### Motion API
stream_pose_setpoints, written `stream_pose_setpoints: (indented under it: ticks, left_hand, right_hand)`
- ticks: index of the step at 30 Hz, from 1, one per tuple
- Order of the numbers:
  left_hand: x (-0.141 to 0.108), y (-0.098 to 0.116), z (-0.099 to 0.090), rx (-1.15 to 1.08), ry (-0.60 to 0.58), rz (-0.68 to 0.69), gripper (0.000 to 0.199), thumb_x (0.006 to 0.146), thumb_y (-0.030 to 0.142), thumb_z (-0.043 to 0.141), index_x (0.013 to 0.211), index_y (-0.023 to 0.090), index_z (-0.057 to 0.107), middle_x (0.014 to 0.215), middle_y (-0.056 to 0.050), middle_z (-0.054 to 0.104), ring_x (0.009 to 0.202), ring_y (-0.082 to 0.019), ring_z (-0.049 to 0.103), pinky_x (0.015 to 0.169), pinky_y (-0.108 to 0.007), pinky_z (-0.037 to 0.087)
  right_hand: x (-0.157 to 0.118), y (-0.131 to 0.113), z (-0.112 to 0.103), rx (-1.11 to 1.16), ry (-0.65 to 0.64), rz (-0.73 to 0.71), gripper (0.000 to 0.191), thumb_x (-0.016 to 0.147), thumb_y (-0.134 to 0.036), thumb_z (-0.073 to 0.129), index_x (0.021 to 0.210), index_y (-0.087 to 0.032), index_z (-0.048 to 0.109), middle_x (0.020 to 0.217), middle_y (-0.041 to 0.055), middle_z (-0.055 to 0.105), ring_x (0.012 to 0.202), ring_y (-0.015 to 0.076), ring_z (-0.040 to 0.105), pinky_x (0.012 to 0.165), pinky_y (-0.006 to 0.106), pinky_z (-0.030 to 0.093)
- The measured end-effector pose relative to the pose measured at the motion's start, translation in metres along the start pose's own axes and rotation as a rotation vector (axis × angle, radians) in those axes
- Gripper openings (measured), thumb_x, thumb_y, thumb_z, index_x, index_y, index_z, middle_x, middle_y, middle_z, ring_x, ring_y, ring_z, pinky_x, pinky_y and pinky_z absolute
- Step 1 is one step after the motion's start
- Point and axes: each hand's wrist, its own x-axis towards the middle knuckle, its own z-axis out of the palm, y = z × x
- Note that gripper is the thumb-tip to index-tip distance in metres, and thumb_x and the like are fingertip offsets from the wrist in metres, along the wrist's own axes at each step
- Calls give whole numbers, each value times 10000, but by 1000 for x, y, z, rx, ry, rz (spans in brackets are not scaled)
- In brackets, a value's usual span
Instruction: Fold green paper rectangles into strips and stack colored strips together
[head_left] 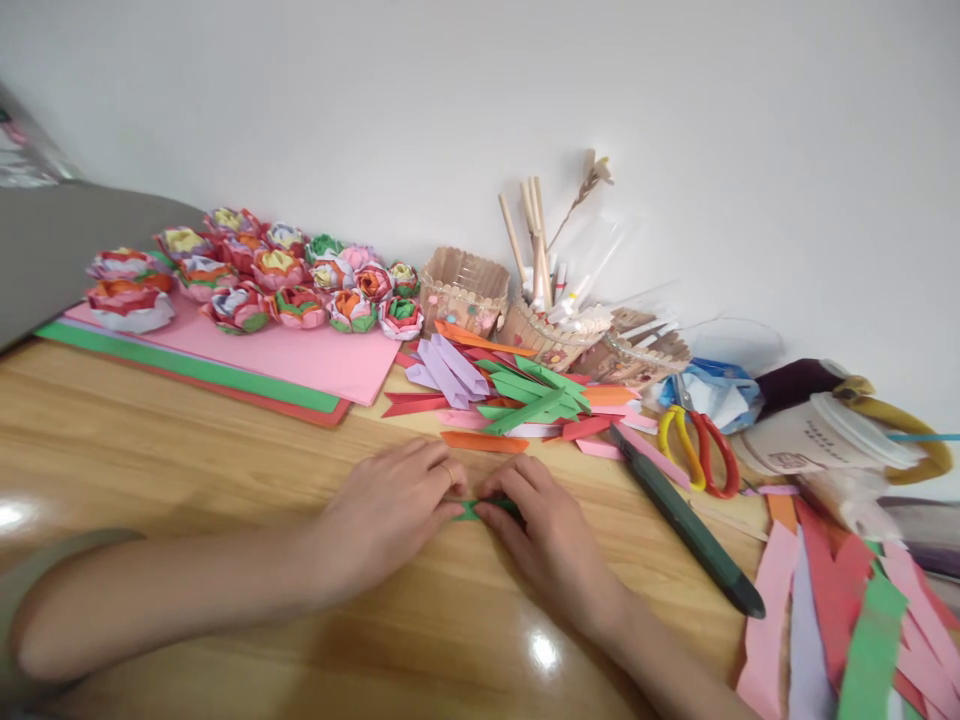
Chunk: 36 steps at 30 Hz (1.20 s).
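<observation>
Green paper strip (466,511) pinched by both hands' fingers (452,508); cup (821,435) lettering illegible.

Can see only a short piece of the green strip (466,511) between the left hand (401,500) and the right hand (544,515); cannot make out its covered ends. Lose the right forearm (675,665) at the bottom edge, the sleeve (45,560) at the left. Can see just margins of the green sheet (187,364) and the red sheet (334,413) beneath the pink sheet (300,360). Cannot count the overlapping folded pieces (536,400). Cannot read the small, blurred lettering (829,432) on the white tub (787,420). Cannot follow the loose paper strips (870,640) past the lower right corner, nor identify the purple-grey thing (926,530) cut off by the right edge.
</observation>
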Motion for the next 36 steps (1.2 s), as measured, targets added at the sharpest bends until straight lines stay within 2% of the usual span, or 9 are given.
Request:
stream_pose_setpoints:
  ticks: [7,12,15,19,24,30,33,36]
  left_hand:
    - [-3,-4,2,29,-10,37,38,878,189,597,865,154,589,943,-47,570,922,-237,547,765,-364,450]
    - [-5,-10,1,-46,28,100,158,820,260,689,911,177,590,986,-32,575,980,-225,537,808,-344,443]
    - [-4,-12,3,-90,60,117,47,845,195,643,845,187,596,911,-7,599,929,-186,554,789,-297,443]
    - [-3,-9,5,-110,90,144,86,862,132,573,798,187,589,854,-2,628,867,-169,574,779,-275,441]
    - [-10,-1,5,-79,78,141,93,885,154,499,868,185,585,832,-19,666,759,-189,616,675,-282,443]
    - [-16,5,-7,-76,5,207,197,915,242,525,1092,196,598,895,-18,704,798,-178,655,681,-248,468]
    - [-18,7,-10,-38,-57,302,192,940,253,479,959,226,668,845,-1,713,773,-169,658,686,-239,463]
    - [-22,7,-9,38,-95,362,330,961,249,407,785,194,681,701,-21,690,637,-176,635,590,-246,440]
  right_hand:
    - [1,8,-7,-90,-21,-14,118,838,-114,612,790,-191,537,840,41,585,794,197,509,680,314,426]
    - [-3,7,-3,-150,31,-74,99,866,-123,569,800,-182,525,837,54,574,801,208,485,692,330,417]
    - [-6,2,1,-186,51,-122,81,885,-153,557,811,-173,529,843,64,579,808,211,478,695,328,411]
    - [-7,-6,4,-229,47,-177,49,904,-189,549,870,-155,552,861,64,606,803,195,505,686,299,412]
    - [-15,-15,-2,-313,20,-249,191,943,-138,444,820,-163,589,720,28,599,653,168,496,585,274,347]
    - [-29,-32,-9,-345,9,-264,246,960,-163,401,783,-164,573,662,11,595,565,139,494,532,266,309]
    - [-32,-37,-7,-343,9,-261,249,957,-189,413,766,-166,570,634,5,600,536,132,500,511,267,289]
    - [-36,-39,-6,-333,-7,-257,247,937,-206,448,723,-176,569,584,-11,594,483,119,489,475,270,254]
